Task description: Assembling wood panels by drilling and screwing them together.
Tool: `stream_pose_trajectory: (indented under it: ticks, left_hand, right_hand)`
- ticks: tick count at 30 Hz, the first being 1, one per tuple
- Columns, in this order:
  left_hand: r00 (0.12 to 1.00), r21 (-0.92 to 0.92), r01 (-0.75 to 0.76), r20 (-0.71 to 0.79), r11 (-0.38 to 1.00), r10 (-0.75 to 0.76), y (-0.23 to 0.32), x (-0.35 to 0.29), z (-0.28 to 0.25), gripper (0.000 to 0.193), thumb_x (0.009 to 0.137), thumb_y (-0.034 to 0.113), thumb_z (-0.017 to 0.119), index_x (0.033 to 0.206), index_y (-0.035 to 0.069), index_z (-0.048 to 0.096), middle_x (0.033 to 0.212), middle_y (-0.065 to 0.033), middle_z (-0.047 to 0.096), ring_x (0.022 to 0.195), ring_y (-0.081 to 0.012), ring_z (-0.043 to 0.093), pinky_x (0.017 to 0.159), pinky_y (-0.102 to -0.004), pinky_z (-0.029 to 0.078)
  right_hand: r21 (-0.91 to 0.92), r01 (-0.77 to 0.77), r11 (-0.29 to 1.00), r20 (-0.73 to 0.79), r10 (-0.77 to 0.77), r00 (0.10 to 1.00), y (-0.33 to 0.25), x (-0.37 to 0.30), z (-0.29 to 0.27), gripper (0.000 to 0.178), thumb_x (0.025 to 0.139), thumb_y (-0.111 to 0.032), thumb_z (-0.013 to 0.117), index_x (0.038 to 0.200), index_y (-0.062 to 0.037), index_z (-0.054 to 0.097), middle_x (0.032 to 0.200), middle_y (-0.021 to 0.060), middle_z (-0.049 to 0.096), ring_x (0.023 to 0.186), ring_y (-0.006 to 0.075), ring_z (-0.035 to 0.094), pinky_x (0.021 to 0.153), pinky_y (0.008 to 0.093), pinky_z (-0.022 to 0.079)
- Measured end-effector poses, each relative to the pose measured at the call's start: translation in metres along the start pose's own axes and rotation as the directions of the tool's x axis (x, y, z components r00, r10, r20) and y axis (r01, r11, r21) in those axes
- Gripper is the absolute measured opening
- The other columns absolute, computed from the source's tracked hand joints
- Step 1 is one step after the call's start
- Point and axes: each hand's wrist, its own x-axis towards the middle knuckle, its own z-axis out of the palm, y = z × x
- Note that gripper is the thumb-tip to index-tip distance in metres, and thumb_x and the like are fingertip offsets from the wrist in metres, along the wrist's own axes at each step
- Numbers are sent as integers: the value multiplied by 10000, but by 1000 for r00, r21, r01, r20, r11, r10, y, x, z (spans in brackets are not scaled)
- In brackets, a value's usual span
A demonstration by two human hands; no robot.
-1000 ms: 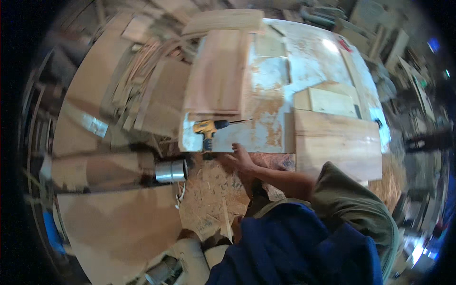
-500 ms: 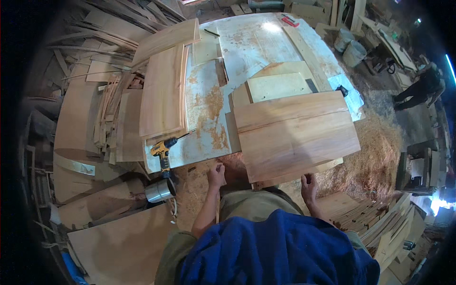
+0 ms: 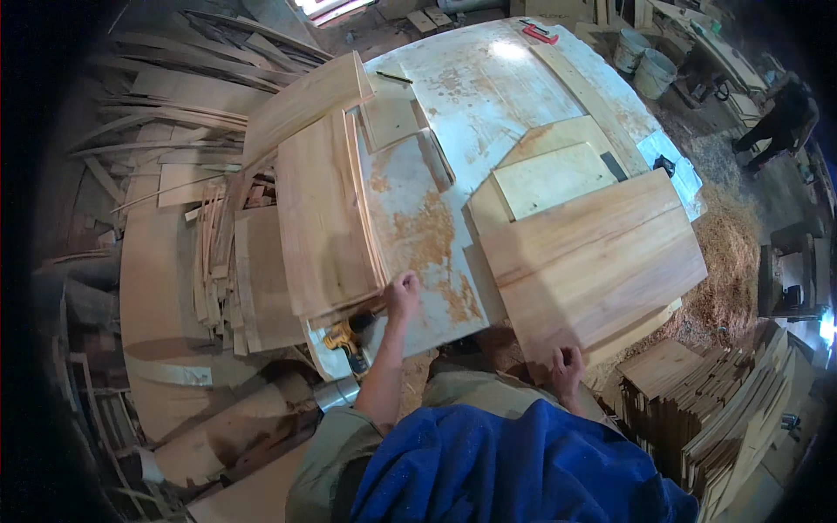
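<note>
My left hand [image 3: 402, 296] is raised over the table's near edge, beside a stack of wooden panels [image 3: 327, 213]. Its fingers are pinched together; whatever may be in them is too small to make out. A yellow and black cordless drill [image 3: 347, 342] lies just left of that forearm, partly hidden by it. At the front edge of a broad wooden panel [image 3: 597, 261], my right hand [image 3: 567, 370] hangs with fingers curled in and nothing visible in them. Whether it touches the panel I cannot tell. Under this panel lie a pale board [image 3: 558, 181] and further pieces.
The white, dust-strewn table [image 3: 479, 91] bears a pencil-like stick [image 3: 394, 77], a red tool [image 3: 540, 33] and a long strip [image 3: 586, 113]. Stacked thin boards [image 3: 697, 410] stand at the right, by a sawdust heap [image 3: 724, 253]. Another person [image 3: 782, 118] stands far right.
My left hand has moved up and forward, from in front of the table to beside the panel stack, now partly covering the drill. My view has turned; the right hand stays by the broad panel.
</note>
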Motion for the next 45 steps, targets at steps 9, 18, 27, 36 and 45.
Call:
stream_pose_trajectory:
  ticks: [9, 18, 27, 36, 45]
  left_hand:
    - [821, 259, -564, 72, 784, 567, -12, 281, -6, 181, 841, 96, 498, 1003, 70, 576, 958, -147, 610, 938, -343, 571, 786, -431, 474]
    - [698, 340, -703, 502, 625, 511, 71, 422, 52, 297, 840, 46, 436, 1109, 70, 561, 1138, -131, 560, 1071, -303, 534, 897, -394, 447]
    - [625, 279, -764, 546, 582, 559, 65, 488, 138, 321, 882, 102, 413, 1173, 103, 549, 1257, -109, 496, 1186, -264, 470, 966, -371, 417]
    - [501, 295, -850, 710, 436, 495, 69, 511, 150, 290, 871, 148, 441, 1112, 114, 599, 1272, -86, 480, 1207, -245, 446, 986, -340, 402]
    - [498, 86, -828, 570, 555, 654, 6, 530, 129, 257, 867, 188, 461, 1068, 78, 578, 1155, -100, 533, 1092, -288, 521, 899, -363, 450]
  right_hand:
    - [4, -262, 965, -382, 243, 891, 21, -82, -22, 150, 869, -118, 592, 795, -3, 530, 669, 22, 532, 595, 95, 456, 543, 250, 399]
    - [-280, -514, 811, -652, 233, 722, 35, -145, -27, 138, 819, -113, 639, 767, -13, 560, 626, 36, 521, 571, 104, 451, 516, 280, 397]
    - [-96, -633, 768, -589, 469, 658, -4, -155, 8, 164, 867, -155, 594, 768, -31, 552, 573, 35, 502, 487, 123, 460, 436, 297, 371]
    - [-174, -717, 676, -615, 494, 615, -29, -155, 31, 195, 862, -169, 583, 751, -20, 525, 561, 41, 496, 465, 120, 468, 417, 288, 363]
    - [-108, -699, 707, -561, 537, 630, -43, -133, 36, 196, 880, -167, 582, 756, -27, 522, 561, 17, 477, 464, 94, 434, 415, 266, 365]
